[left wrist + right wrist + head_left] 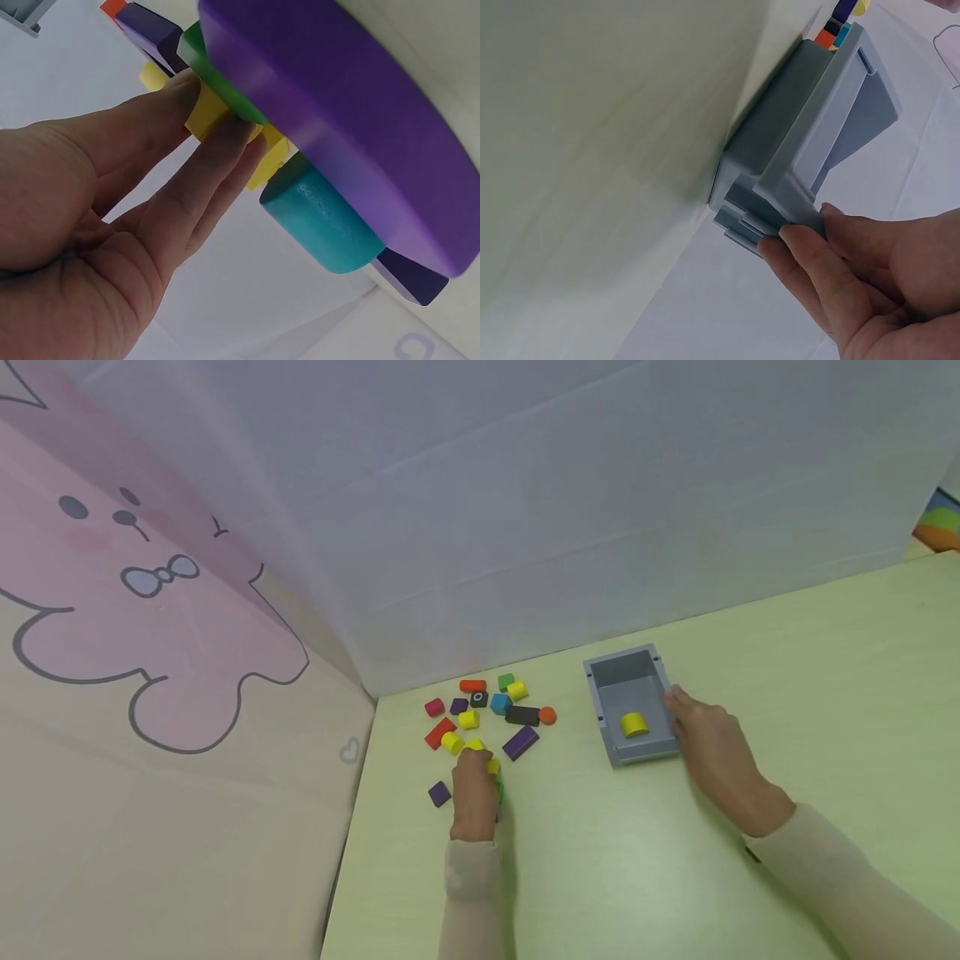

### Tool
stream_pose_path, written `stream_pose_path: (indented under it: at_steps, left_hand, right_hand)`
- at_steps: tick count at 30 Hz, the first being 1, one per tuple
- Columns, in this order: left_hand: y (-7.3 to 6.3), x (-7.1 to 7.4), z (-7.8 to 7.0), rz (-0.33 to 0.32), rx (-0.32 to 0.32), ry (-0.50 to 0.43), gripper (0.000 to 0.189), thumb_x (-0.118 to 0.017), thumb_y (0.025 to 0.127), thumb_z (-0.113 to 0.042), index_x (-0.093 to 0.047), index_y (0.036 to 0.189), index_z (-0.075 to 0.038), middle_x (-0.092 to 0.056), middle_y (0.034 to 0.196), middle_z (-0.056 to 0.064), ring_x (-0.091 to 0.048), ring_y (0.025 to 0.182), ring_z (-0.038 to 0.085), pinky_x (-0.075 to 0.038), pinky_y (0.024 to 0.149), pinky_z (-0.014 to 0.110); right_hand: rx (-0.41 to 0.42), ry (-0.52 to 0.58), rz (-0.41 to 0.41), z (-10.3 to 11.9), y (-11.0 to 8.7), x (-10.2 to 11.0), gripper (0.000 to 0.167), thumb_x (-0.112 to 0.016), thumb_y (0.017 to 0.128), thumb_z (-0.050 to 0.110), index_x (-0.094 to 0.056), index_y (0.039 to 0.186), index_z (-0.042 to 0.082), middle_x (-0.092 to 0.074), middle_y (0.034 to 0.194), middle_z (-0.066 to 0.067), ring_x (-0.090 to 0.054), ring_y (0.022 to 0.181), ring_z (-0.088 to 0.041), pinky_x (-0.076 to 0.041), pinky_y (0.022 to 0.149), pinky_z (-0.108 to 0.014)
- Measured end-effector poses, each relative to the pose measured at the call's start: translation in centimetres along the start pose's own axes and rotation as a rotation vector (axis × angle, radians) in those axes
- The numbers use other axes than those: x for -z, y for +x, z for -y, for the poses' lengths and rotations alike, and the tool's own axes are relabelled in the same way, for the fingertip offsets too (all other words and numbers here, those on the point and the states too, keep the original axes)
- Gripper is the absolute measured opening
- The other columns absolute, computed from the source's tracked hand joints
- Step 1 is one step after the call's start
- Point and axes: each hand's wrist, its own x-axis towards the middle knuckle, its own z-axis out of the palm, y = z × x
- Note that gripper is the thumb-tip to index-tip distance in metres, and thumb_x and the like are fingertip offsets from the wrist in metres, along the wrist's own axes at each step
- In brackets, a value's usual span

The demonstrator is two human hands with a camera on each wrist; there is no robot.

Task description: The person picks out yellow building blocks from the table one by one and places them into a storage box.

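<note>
On the left of the table, my left hand [474, 792] reaches down among scattered coloured blocks. Its thumb and fingers pinch a yellow block [206, 115], seen in the left wrist view. A green block [214, 75], a large purple block [337, 112] and a teal cylinder [322, 217] are close by the fingertips. My right hand [716, 760] grips the right side of a grey bin [648, 752], thumb on the rim and fingers against the outer wall. Inside the bin lies one yellow cylinder [633, 724].
Beyond the left hand lie a red block [440, 733], a black block [522, 716], a purple block [521, 743], an orange disc [547, 716] and several others. Pale cloth [525, 527] hangs behind the table; a pink printed cloth [187, 668] stands at left.
</note>
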Motion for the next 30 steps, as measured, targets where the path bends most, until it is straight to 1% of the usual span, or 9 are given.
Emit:
stream_pose_path:
  at_steps: [6,10,14,19,25,30]
  left_hand:
    - [0.0,-0.2,0.1,0.007,0.017,-0.025,0.033,-0.058,0.101,0.011,-0.069,0.132,0.006,-0.066,0.129,0.022,-0.062,0.109,0.034,-0.053,0.108,0.054]
    - [0.1,-0.1,0.0,0.022,0.037,-0.037,0.034,-0.057,0.102,0.009,-0.067,0.134,0.005,-0.065,0.131,0.022,-0.061,0.111,0.035,-0.052,0.109,0.055]
    - [0.1,-0.1,-0.1,0.017,0.037,-0.04,0.035,-0.057,0.103,0.009,-0.067,0.136,0.004,-0.064,0.132,0.022,-0.061,0.112,0.035,-0.052,0.109,0.054]
    - [0.1,0.0,-0.3,-0.014,-0.001,-0.019,0.035,-0.059,0.101,0.009,-0.068,0.134,0.004,-0.066,0.133,0.022,-0.063,0.114,0.036,-0.052,0.11,0.053]
    - [-0.2,0.1,-0.8,-0.038,-0.07,-0.004,0.033,-0.061,0.1,0.009,-0.068,0.132,0.005,-0.067,0.125,0.021,-0.062,0.116,0.038,-0.05,0.111,0.053]
    - [-0.4,0.3,-1.4,-0.031,-0.093,-0.013,0.032,-0.061,0.101,0.008,-0.068,0.132,0.006,-0.068,0.123,0.02,-0.062,0.117,0.038,-0.05,0.111,0.053]
  right_hand:
    - [0.003,-0.008,-0.012,0.0,0.0,0.0,0.043,-0.073,0.086,-0.016,-0.063,0.129,-0.018,-0.062,0.131,-0.037,-0.067,0.104,-0.058,-0.059,0.078,-0.064]
    - [-0.003,-0.01,-0.006,0.1,0.0,0.0,0.043,-0.073,0.087,-0.016,-0.063,0.129,-0.018,-0.062,0.132,-0.037,-0.067,0.103,-0.058,-0.059,0.079,-0.064]
    - [-0.006,-0.014,0.002,0.2,0.0,0.1,0.041,-0.073,0.088,-0.015,-0.063,0.128,-0.018,-0.061,0.132,-0.037,-0.067,0.104,-0.057,-0.059,0.08,-0.063]
    - [-0.016,-0.008,0.014,0.3,0.1,0.1,0.041,-0.073,0.088,-0.015,-0.063,0.128,-0.019,-0.06,0.134,-0.038,-0.065,0.11,-0.056,-0.058,0.083,-0.063]
    - [-0.024,-0.009,0.019,0.3,0.1,0.2,0.042,-0.073,0.088,-0.015,-0.063,0.129,-0.019,-0.059,0.134,-0.038,-0.065,0.11,-0.057,-0.058,0.083,-0.063]
    - [-0.021,-0.006,0.013,0.4,0.0,0.2,0.042,-0.072,0.088,-0.015,-0.063,0.129,-0.018,-0.06,0.134,-0.038,-0.065,0.109,-0.057,-0.058,0.084,-0.063]
